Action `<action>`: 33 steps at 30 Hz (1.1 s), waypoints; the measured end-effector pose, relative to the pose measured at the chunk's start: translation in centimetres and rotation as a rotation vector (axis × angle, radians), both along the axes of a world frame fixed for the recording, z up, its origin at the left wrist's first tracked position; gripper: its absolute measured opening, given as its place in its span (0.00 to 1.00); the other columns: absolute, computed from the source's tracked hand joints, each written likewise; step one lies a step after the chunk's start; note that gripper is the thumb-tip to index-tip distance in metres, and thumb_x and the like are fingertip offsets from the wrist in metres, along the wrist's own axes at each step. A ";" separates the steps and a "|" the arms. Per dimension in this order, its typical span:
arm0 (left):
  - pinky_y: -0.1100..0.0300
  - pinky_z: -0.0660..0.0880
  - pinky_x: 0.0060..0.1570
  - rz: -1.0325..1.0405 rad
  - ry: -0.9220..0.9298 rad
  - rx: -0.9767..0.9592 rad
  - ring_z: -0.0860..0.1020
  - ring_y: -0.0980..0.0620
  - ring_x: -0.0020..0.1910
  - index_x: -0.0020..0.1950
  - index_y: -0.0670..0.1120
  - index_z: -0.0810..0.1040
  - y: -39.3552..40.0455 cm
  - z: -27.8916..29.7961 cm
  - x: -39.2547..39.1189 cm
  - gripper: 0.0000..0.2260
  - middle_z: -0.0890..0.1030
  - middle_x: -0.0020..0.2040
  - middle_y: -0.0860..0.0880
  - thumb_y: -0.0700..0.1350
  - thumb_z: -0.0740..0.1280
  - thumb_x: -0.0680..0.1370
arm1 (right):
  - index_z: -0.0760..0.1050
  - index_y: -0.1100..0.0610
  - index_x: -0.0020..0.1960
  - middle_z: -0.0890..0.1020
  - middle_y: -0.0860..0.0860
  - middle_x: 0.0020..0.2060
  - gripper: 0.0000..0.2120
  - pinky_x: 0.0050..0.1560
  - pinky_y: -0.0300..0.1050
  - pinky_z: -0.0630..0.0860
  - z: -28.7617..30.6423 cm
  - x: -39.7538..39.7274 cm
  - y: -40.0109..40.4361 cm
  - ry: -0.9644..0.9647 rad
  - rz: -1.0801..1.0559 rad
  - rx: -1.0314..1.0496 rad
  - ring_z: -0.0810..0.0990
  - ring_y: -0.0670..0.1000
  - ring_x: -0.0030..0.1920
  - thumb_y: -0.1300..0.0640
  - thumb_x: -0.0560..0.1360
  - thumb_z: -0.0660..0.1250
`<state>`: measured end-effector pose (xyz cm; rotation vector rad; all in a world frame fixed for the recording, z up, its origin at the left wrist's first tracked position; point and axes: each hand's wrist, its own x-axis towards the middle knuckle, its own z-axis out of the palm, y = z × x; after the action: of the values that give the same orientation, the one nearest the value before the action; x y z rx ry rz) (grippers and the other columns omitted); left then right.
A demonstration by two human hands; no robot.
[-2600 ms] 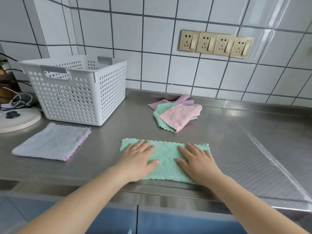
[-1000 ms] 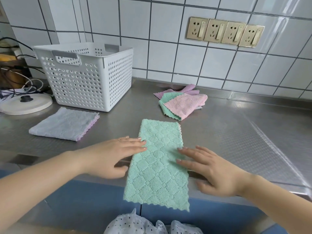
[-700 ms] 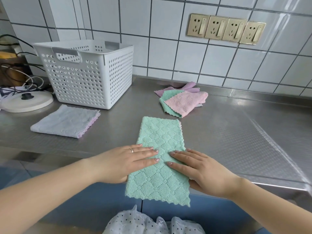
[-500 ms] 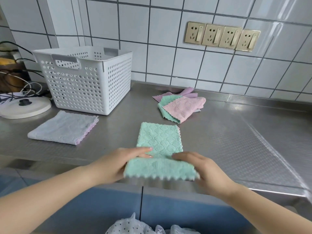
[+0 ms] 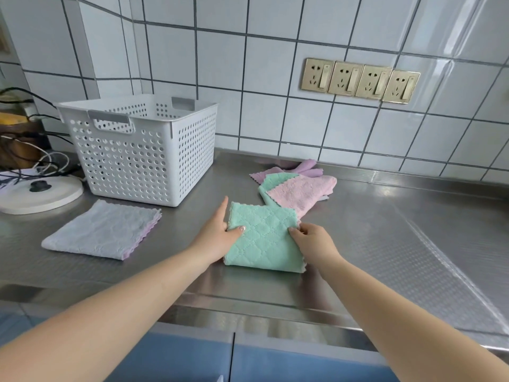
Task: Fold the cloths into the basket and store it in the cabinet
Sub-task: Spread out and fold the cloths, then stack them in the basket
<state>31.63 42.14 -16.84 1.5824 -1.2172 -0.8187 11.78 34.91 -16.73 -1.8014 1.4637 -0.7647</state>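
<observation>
Folded green cloth (image 5: 263, 238) lies on steel bench (image 5: 385, 244) near the front edge, left hand (image 5: 217, 235) pinching its left edge with thumb on top, right hand (image 5: 314, 245) with curled fingers (image 5: 296, 232) gripping its right edge. Just behind it, touching its far corner, a loose pile of pink, green and purple cloths (image 5: 297, 188); left of it a folded grey cloth (image 5: 104, 230) flat on bench. White perforated basket (image 5: 137, 150) stands behind that, white round lid (image 5: 35, 194) and cables (image 5: 24, 164) at far left, wall sockets (image 5: 359, 79) above, blue cabinet doors (image 5: 234, 359) below the bench.
</observation>
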 end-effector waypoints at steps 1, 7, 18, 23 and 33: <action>0.50 0.73 0.62 -0.001 -0.009 0.031 0.78 0.49 0.58 0.77 0.57 0.51 -0.5 -0.1 0.2 0.33 0.79 0.61 0.47 0.44 0.66 0.78 | 0.71 0.56 0.34 0.72 0.48 0.26 0.13 0.30 0.40 0.64 -0.1 0.1 -0.3 0.058 -0.009 0.004 0.70 0.48 0.28 0.53 0.76 0.62; 0.65 0.67 0.57 -0.054 -0.183 0.166 0.73 0.55 0.60 0.61 0.51 0.78 -2.3 -0.3 0.5 0.12 0.75 0.66 0.49 0.43 0.65 0.78 | 0.64 0.54 0.29 0.66 0.47 0.21 0.17 0.23 0.36 0.63 -0.4 0.3 -1.5 0.118 -0.027 0.088 0.67 0.47 0.20 0.56 0.75 0.64; 0.58 0.66 0.64 -0.024 -0.747 -0.042 0.71 0.49 0.64 0.65 0.51 0.75 -2.3 2.4 1.6 0.15 0.72 0.67 0.48 0.46 0.61 0.78 | 0.68 0.53 0.67 0.77 0.53 0.57 0.21 0.48 0.46 0.73 3.2 -0.4 -1.8 0.437 -0.019 -0.186 0.77 0.54 0.54 0.45 0.77 0.60; 0.52 0.53 0.73 -0.238 -1.020 0.044 0.56 0.46 0.76 0.73 0.44 0.64 -3.0 1.2 -2.8 0.21 0.60 0.76 0.46 0.41 0.54 0.79 | 0.68 0.53 0.68 0.70 0.54 0.66 0.19 0.65 0.53 0.66 1.3 4.5 0.1 0.570 0.230 -0.303 0.68 0.57 0.66 0.52 0.78 0.57; 0.46 0.42 0.73 -0.245 -0.991 0.182 0.45 0.55 0.77 0.77 0.48 0.50 -2.5 -2.3 -1.2 0.24 0.46 0.78 0.53 0.50 0.49 0.81 | 0.51 0.42 0.75 0.51 0.47 0.77 0.28 0.71 0.65 0.45 -3.0 2.0 -0.2 0.730 0.222 -0.217 0.47 0.49 0.76 0.35 0.77 0.44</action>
<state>30.41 39.60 -19.18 2.1021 -2.1007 -0.2481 13.78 34.73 -19.78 -2.5236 1.6058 -0.1425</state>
